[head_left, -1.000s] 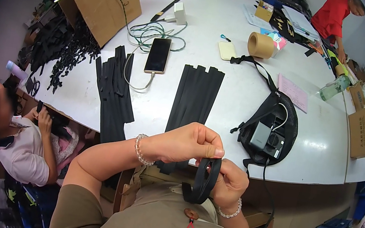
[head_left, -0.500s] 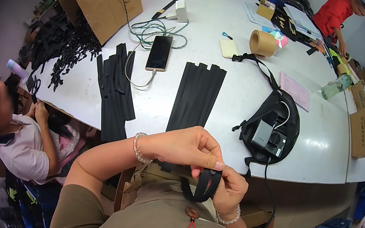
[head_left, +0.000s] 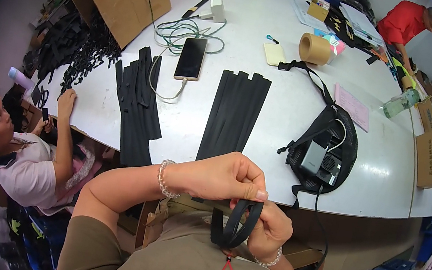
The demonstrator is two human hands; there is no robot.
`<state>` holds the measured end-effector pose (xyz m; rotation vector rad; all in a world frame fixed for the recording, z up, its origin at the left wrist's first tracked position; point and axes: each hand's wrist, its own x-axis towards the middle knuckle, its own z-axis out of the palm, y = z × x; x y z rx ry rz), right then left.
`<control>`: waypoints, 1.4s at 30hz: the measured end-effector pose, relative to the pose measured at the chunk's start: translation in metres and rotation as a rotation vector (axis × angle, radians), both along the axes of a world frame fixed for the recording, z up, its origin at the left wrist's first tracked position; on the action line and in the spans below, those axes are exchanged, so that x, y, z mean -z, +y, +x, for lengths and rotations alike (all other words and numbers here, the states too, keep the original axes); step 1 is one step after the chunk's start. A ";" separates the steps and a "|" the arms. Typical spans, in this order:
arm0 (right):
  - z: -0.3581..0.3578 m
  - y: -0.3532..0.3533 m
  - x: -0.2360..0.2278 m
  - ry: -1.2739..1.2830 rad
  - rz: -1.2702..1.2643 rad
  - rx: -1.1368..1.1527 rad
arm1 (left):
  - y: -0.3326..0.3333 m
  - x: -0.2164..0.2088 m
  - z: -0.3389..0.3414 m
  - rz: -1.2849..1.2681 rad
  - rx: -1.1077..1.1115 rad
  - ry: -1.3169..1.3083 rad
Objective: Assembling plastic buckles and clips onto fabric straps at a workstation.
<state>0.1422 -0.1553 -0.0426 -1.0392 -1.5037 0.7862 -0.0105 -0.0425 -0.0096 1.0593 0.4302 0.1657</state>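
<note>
Well to the left of your grip, the co-worker's hand has come up onto the table edge, next to the pile of black pieces; half a second ago it was down at the lap. That reach stays well apart from you and, as far as one can judge, leaves your work undisturbed. Nearer, ahead and to the left of your grip, the bundle of black strips lies as it did. Straight ahead, just past your left wrist, the flat row of strips is unmoved too.

Your left hand pinches the black strip between thumb and finger; a second ago that thumb sat a little higher. The strip hangs right below the pinch, bent into a loop that now droops lower, partly over your shirt button. So it has been reshaped in your fingers, not let go. Your right hand is curled closely on the strip's right side, though the strip hides some fingertips. Ahead and to the right of your grip, the mesh bag rests where it was.
</note>
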 end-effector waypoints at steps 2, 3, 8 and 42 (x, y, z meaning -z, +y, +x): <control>0.003 -0.003 0.009 -0.030 0.044 -0.029 | -0.004 0.000 0.000 -0.046 0.015 0.000; 0.003 -0.004 0.011 -0.060 0.089 -0.057 | -0.005 -0.001 -0.001 -0.048 0.015 0.000; 0.004 -0.005 0.005 -0.102 0.094 -0.065 | -0.007 -0.003 -0.005 -0.051 0.071 0.022; 0.008 0.012 -0.002 -0.119 0.035 -0.167 | 0.006 0.007 -0.010 0.067 0.041 0.073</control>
